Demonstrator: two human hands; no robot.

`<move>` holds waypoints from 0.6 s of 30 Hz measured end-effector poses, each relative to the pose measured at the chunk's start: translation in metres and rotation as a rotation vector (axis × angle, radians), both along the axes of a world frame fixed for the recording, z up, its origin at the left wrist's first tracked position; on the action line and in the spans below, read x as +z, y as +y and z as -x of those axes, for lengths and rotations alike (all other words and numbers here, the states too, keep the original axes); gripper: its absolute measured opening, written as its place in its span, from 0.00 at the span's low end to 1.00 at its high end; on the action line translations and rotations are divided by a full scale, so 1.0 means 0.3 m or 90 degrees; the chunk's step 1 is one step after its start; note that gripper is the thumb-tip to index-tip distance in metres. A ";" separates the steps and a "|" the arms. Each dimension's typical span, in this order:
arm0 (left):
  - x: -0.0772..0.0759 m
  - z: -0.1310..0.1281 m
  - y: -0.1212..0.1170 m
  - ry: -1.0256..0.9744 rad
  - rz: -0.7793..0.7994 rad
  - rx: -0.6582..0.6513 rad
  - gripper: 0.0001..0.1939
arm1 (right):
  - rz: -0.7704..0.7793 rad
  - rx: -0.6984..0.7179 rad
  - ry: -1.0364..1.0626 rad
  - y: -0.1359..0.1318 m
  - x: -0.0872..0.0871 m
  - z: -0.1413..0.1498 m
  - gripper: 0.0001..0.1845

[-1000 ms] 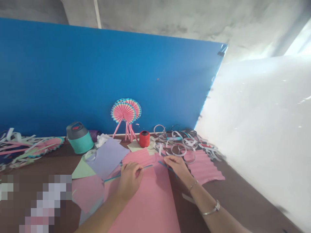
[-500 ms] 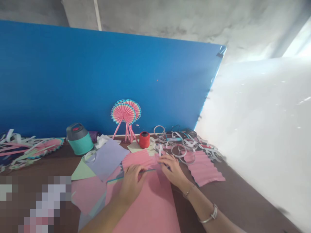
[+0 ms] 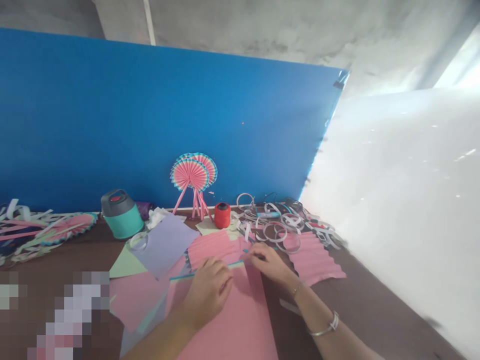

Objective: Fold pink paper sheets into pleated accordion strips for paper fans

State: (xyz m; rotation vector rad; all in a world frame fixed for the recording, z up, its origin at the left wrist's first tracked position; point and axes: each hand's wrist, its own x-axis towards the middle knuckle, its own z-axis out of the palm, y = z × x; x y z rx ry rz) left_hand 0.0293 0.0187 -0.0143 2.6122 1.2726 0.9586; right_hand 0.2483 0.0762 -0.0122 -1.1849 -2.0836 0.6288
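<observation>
A large pink paper sheet lies in front of me, its far edge lined with a blue and pale-yellow strip. On that sheet, over the strip, rests my left hand; its fingers are curled in, and whatever they may hold is hidden. Just beyond the sheet's far right corner is my right hand, thumb and fingers pinched together. A tiny blue bit shows by its fingertips, too small to name. Pleated pink paper lies right behind the sheet.
Pink pleated fans stand against the blue board. Nearby are a red thread spool, a teal flask, purple paper, curled paper strips and another pleated pink sheet. A fan pile lies far left.
My left hand has curled its fingers and shifted slightly right and nearer me. The right hand has drawn its fingers together and lowered a little. A pale strip now shows beside my right forearm.
</observation>
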 end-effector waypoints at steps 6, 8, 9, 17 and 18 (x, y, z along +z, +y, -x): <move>-0.017 -0.005 0.001 0.057 0.074 0.048 0.13 | -0.092 -0.182 -0.133 0.049 -0.048 -0.049 0.09; -0.025 0.003 0.008 0.061 0.111 0.077 0.14 | -0.091 -0.166 -0.171 0.044 -0.050 -0.046 0.09; -0.026 0.007 0.011 0.063 0.131 0.085 0.14 | -0.087 -0.156 -0.189 0.038 -0.047 -0.041 0.08; -0.017 0.013 0.021 0.032 0.241 0.131 0.19 | -0.063 -0.156 -0.209 0.017 -0.027 -0.018 0.09; -0.015 0.016 0.027 -0.004 0.271 0.134 0.18 | -0.068 -0.155 -0.190 0.022 -0.030 -0.019 0.08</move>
